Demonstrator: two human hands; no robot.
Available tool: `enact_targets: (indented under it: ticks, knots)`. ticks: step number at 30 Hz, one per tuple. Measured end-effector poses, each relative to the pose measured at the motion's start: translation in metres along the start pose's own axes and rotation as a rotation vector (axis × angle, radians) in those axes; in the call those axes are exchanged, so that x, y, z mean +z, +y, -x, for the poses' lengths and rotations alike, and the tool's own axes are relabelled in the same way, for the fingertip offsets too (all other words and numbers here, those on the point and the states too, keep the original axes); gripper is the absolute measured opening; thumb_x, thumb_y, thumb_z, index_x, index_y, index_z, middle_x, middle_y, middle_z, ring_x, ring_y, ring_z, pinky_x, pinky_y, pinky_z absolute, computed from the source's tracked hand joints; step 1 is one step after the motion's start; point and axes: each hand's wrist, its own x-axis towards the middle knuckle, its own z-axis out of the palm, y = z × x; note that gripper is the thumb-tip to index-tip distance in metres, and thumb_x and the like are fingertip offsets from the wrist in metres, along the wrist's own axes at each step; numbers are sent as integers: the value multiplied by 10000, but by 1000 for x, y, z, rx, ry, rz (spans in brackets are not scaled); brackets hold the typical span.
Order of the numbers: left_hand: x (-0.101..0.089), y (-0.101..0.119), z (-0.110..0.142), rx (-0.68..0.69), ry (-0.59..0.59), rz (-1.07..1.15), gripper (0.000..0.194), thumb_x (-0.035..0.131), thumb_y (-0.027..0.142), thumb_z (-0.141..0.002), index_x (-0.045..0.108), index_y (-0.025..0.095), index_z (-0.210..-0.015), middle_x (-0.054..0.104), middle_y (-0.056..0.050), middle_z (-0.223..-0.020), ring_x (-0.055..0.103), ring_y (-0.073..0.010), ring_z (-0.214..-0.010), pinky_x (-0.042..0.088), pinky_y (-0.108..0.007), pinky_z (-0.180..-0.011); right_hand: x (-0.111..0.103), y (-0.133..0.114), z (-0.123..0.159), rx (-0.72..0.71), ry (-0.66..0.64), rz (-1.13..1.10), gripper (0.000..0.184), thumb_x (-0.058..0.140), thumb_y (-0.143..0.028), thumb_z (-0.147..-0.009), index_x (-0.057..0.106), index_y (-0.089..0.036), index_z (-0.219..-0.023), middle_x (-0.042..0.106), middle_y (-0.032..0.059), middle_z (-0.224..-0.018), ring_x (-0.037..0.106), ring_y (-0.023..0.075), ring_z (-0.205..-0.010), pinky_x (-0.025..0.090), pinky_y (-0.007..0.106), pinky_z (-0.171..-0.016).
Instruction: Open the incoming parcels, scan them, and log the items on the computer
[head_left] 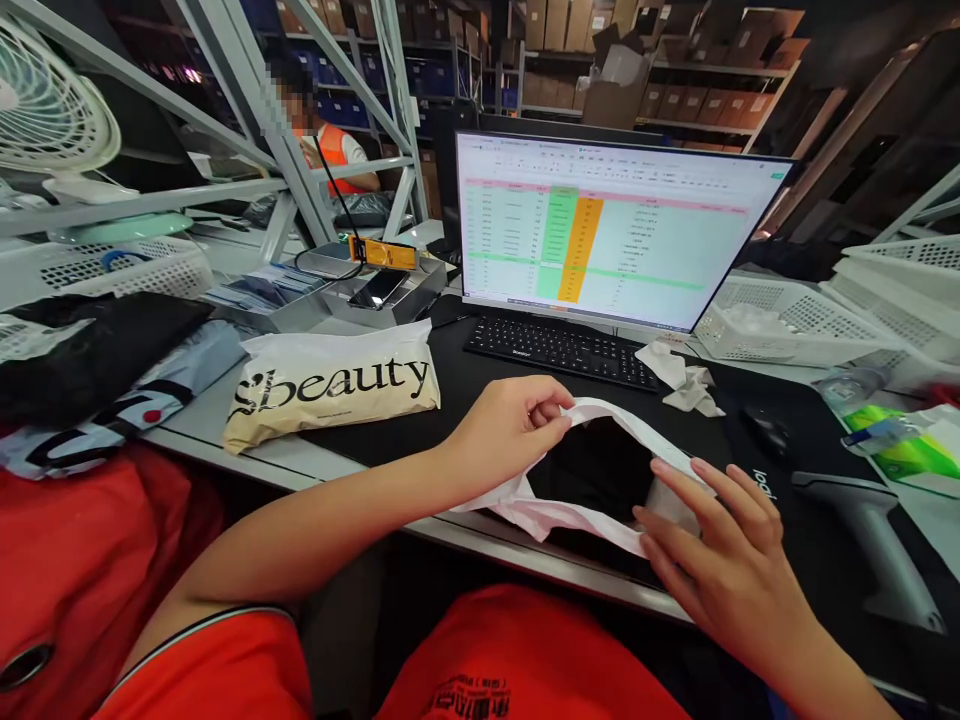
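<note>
A white bag (607, 525) is spread wide just above the front edge of the desk. Black shows through its mouth; I cannot tell whether that is its lining or something inside. My left hand (517, 425) is closed in a pinch on the bag's upper left rim. On the right side, my right hand (724, 545) has its fingers stretched and apart, with the tips touching the rim. A filled cream and white packet lettered "beauty" (337, 385) lies left of my left hand.
Behind the bag stand a keyboard (559, 350) and a monitor (607, 235) with a spreadsheet. Crumpled tissues (686, 380), a mouse (765, 430) and a barcode scanner (874, 545) lie right. Dark packages (97, 350) are piled left. Another person (345, 160) sits beyond the metal frame.
</note>
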Motion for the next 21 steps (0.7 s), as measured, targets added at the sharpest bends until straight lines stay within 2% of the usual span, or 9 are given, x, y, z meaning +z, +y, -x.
enact_targets:
  ticks: [3,7,14,21]
  knots:
    - [4,3,-3,57,54,-34,107,648,230,-862,721,177,-919,694,6,-764,616,-104,-667,484,-211,-609,0,0,8,30,-56,-64,179,676,-447,-917,713,-301,-1013,551,33,-1464,387,296,-1424,206,540,-1229]
    - [8,8,-5,81,106,-30,100,651,248,-879,716,179,-914,702,7,-776,634,-108,-686,491,-209,-614,0,0,13,41,-18,-76,16,691,-292,-916,700,-285,-904,565,21,-1441,410,273,-1410,251,530,-1210]
    - [8,9,-4,116,129,-64,93,649,251,-886,709,180,-893,702,10,-771,641,-108,-691,491,-204,-610,-1,3,9,40,20,-11,31,691,-280,-901,702,-251,-894,566,97,-1410,428,328,-1385,280,561,-1175]
    - [-6,-2,2,101,179,-122,105,667,280,-881,710,184,-880,704,11,-756,638,-108,-668,491,-203,-597,-3,-1,5,1,42,10,126,699,-225,-885,708,-286,-995,571,74,-1403,424,307,-1375,281,535,-1183]
